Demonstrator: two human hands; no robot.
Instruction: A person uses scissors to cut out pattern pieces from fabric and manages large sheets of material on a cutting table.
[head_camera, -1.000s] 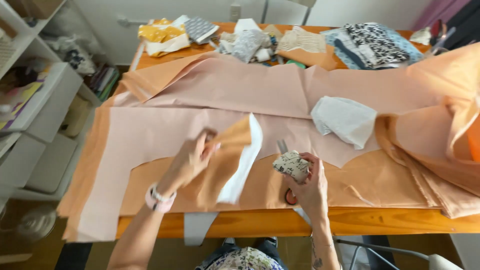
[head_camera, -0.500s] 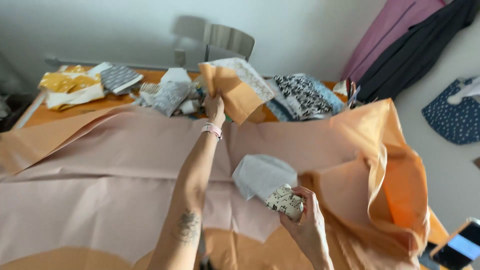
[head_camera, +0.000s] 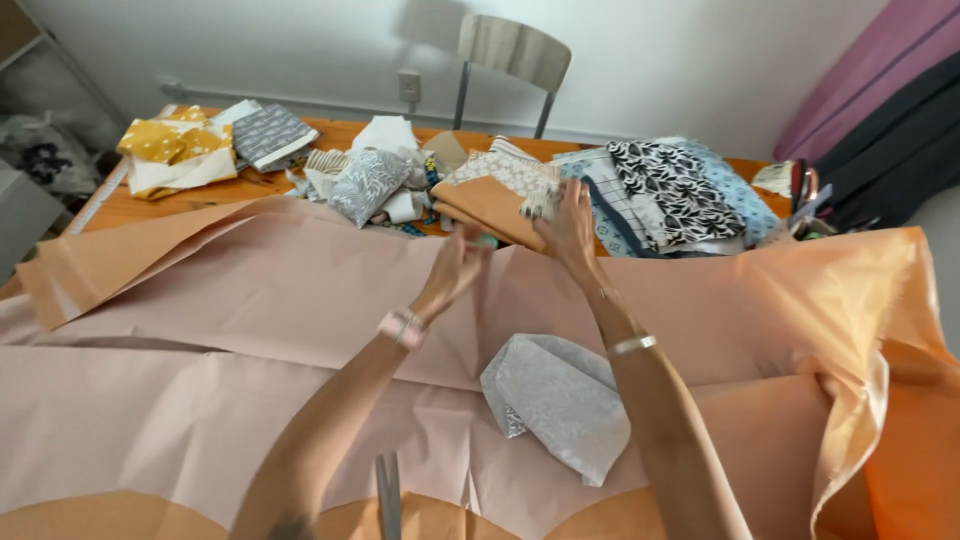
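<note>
- Head view, hands: left hand and right hand were both stretched out over the far part of the bench. The right hand's fingers were curled at the edge of a folded orange cloth piece and seemed to pinch a small patterned scrap — the exact grip was hard to tell. The left hand's fingers were bunched together just beside the cloth's near corner; I could not tell whether it held anything.
- Head view, handling: the folded piece looked light, soft and limp — likely to sag unless taken along its folded edge or at two corners.
- Head view, surroundings: pale pink paper covered the bench, a grey-white fabric piece lay on it, and stacked patterned fabrics sat just beyond the hands.
</note>
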